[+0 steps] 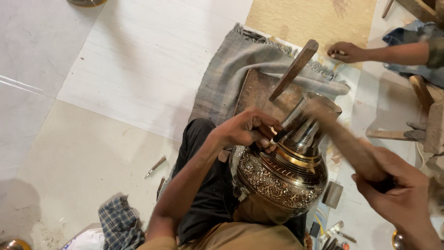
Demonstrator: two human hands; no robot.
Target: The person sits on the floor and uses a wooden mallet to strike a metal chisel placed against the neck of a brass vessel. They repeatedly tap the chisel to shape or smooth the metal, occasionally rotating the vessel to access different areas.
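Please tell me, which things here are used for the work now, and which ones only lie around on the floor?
In use:
- left hand holding a chisel on the engraved metal pot
- right hand gripping a blurred mallet

Lying about:
- loose chisels
- checked cloth
- grey rug
- small block
- another person's hand, apart

I'm on the floor of a metal-engraving workshop: chased pot (282,173) under my left hand (245,127), chisels (155,166) beyond my elbow, anvil block (434,127) past my right hand (400,194).
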